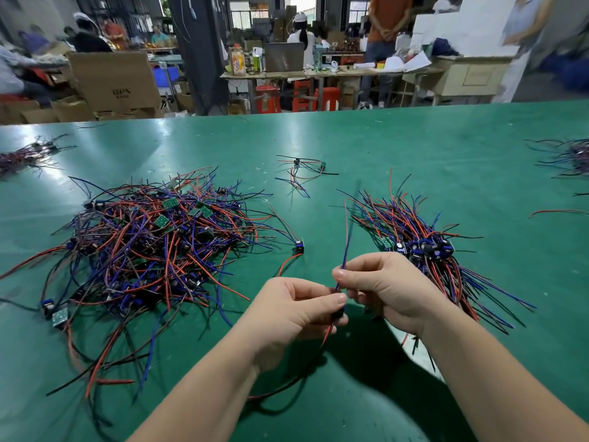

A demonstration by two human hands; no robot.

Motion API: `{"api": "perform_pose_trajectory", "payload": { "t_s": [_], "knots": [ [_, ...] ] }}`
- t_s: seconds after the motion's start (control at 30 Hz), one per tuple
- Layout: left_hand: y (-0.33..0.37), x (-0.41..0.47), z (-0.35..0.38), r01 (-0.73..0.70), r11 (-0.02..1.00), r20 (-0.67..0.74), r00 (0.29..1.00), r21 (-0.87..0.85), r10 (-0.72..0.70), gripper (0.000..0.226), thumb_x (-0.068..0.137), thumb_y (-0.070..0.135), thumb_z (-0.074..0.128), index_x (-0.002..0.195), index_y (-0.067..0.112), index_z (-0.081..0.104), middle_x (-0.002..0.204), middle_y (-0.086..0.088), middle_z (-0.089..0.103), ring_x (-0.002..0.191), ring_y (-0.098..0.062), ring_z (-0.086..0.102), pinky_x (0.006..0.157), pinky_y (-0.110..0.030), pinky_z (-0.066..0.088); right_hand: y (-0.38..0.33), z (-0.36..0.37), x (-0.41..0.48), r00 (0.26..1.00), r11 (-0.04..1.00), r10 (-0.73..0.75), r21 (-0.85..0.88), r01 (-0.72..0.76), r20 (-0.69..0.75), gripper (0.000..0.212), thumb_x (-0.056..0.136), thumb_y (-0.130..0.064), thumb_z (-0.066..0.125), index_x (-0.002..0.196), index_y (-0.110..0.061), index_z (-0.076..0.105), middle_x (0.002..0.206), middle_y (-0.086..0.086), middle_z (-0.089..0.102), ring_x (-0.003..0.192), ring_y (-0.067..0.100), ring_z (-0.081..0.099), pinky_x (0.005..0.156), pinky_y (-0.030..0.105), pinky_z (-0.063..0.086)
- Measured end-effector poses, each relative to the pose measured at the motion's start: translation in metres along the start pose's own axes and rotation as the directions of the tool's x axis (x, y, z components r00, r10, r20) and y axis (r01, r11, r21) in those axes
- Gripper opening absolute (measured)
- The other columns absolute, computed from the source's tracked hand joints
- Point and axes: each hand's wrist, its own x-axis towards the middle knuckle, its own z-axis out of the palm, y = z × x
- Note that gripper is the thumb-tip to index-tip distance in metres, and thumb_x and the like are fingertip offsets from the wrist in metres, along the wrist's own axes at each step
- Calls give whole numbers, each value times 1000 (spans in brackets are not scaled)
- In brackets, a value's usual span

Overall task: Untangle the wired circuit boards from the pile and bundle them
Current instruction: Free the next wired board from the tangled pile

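A tangled pile (149, 244) of small green circuit boards with red, blue and black wires lies on the green table (414, 148) at the left. A sorted bundle (427, 250) with its wires fanned out lies at the right. Between them, above the near table edge, my left hand (287, 317) grips one wired board (338, 314), whose red and black leads hang down below it. My right hand (382, 288) pinches that board's blue and red wires (346, 247), which stand upward and look blurred.
A single board (299, 245) with wires lies just beyond my hands. A small loose set (299, 169) sits mid-table. More bundles lie at the far left (25, 156) and far right (570, 157). A stray red wire (557, 212) is at the right edge. Benches and people stand behind.
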Motion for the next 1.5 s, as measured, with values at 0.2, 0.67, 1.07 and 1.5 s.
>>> {"api": "perform_pose_trajectory", "payload": {
  "t_s": [0.2, 0.67, 1.07, 1.5],
  "knots": [
    [1, -5, -1, 78, 994, 194, 977, 82, -93, 24, 61, 26, 79, 80, 11, 76, 74, -6, 72, 65, -13, 70, 54, -17, 50, -11, -18, 8, 975, 978, -70, 180, 109, -209, 6, 73, 6, 68, 75, 1, 68, 56, 5, 64, 47, 8, 58, 44, 12, 44],
    [2, -15, -8, 19, 976, 460, 880, 218, -120, 19, 85, 13, 67, 98, 24, 72, 78, 0, 71, 73, -13, 69, 60, -15, 50, -12, -29, 15, 929, 933, -93, 295, 207, -358, 10, 89, -15, 62, 82, -9, 62, 48, 1, 60, 40, 6, 56, 36, 12, 40],
    [4, 4, -8, -586, 810, -330, 761, 19, 559, 28, 50, 20, 83, 63, 17, 59, 67, 4, 66, 60, -9, 61, 61, -19, 51, 10, 9, 0, 936, 989, -130, 109, 100, 326, 24, 62, -13, 81, 85, -20, 77, 74, 2, 70, 60, 9, 61, 55, 15, 46],
    [-6, 10, 2, -427, 902, -268, 878, -64, 396, 10, 81, 2, 68, 90, 7, 67, 74, -5, 73, 63, -16, 68, 59, -23, 55, 1, 3, 3, 983, 943, -127, 322, 78, 132, 8, 64, -11, 68, 68, -11, 75, 60, 1, 64, 48, 6, 55, 49, 14, 46]
  ]
}}
